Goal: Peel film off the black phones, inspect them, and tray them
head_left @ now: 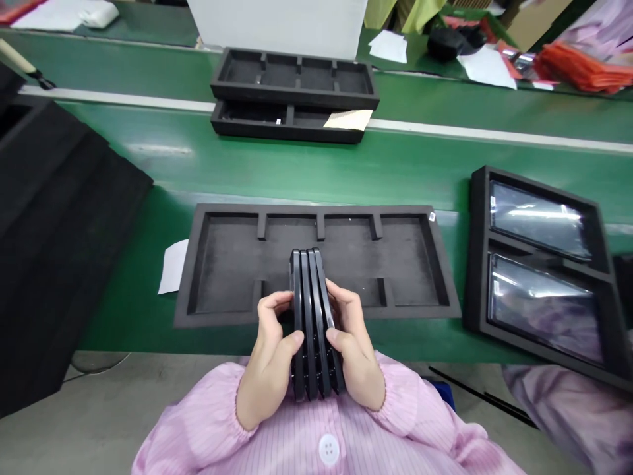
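Note:
Between my hands, in front of my chest, stands a stack of several thin black panels (311, 316) on edge, slightly fanned apart. My left hand (270, 363) grips the stack's left side, its thumb on the near edges. On the other side my right hand (356, 349) presses against the outermost panel, the fingertips partly hidden behind it. Just beyond lies a black foam tray (227, 264) with shallow divider tabs along its long walls. The stack's far end overlaps the tray's near middle in view; whether it touches cannot be seen.
Another black foam tray (477, 251) on the right holds two glossy dark screens (544, 303). Large black foam pieces (59, 218) are piled at left. Two smaller trays (294, 99) sit across the green bench (420, 165). A white paper (173, 267) lies beside the middle tray.

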Available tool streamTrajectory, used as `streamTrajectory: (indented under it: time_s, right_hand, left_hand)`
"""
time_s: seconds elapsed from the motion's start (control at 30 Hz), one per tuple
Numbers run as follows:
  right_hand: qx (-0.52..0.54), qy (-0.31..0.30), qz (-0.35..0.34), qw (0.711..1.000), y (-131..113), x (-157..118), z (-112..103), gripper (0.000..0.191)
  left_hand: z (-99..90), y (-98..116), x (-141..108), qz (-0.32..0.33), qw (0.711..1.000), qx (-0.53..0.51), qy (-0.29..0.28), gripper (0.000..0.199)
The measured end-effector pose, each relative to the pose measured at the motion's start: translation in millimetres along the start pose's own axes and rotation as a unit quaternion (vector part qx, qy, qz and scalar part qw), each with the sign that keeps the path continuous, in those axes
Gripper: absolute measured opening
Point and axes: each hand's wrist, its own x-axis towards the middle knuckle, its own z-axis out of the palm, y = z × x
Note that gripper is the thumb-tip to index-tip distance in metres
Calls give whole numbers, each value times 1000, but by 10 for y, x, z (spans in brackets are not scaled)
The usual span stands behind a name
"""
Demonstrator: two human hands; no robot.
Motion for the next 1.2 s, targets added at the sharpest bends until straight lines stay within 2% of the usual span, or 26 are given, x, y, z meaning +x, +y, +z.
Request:
streamTrajectory:
  time_s: [0.1, 0.23, 0.53, 0.7, 0.9, 1.2]
  right_hand:
    - [-6, 8, -4, 1000, -1, -5, 21, 53]
    - [-6, 10, -3, 1000, 20, -4, 31, 51]
    - [-36, 13, -15, 999, 38, 11, 29, 41]
    - [-39, 29, -16, 999, 30, 11, 53, 32]
    - [-58, 15, -28, 998, 21, -29, 59, 32]
    - [-74, 14, -9, 997, -1, 23, 73, 42]
  left_hand:
    - [-4, 5, 15, 9, 1000, 13, -8, 60]
    - [-34, 6, 38, 6, 998, 46, -36, 66]
    - [-62, -21, 69, 25, 997, 53, -46, 66]
    - [-29, 35, 91, 26, 997, 73, -11, 60]
    - [-34, 59, 95, 43, 997, 70, -7, 53]
    - [-45, 77, 95, 31, 995, 86, -26, 59]
